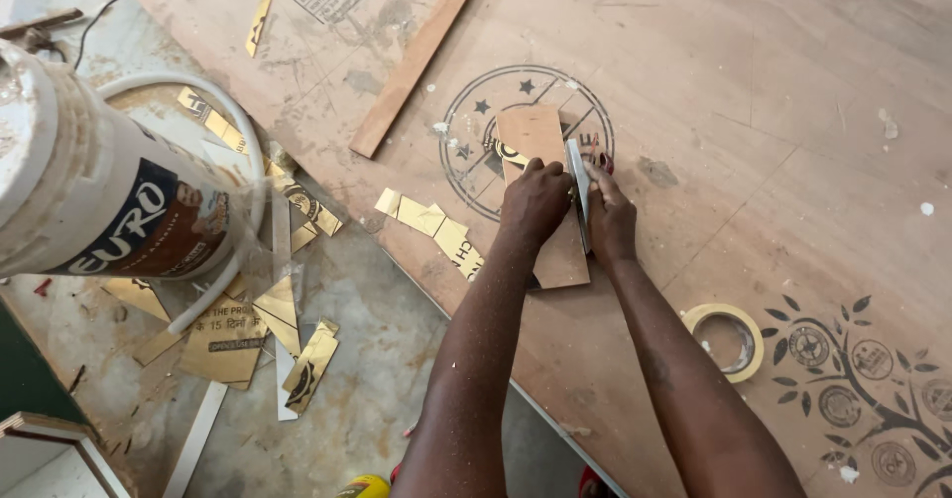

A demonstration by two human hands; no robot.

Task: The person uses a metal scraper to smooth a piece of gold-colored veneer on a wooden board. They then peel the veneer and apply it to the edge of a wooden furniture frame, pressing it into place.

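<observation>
Laminate strip (540,176) lies flat on the plywood sheet (754,111), over a round printed stamp. Left hand (535,205) presses down on it, fingers curled shut against its face. Right hand (610,222) is closed around a thin metal blade (578,186), set upright along the strip's right edge. Gold offcuts (431,222) sit just left; tape roll (732,339) lower right; white bucket (94,195) on the floor, well apart. Risk: blade stands close to the left fingers, so a slip could nick them; weak hold-down could let the strip shift.
</observation>
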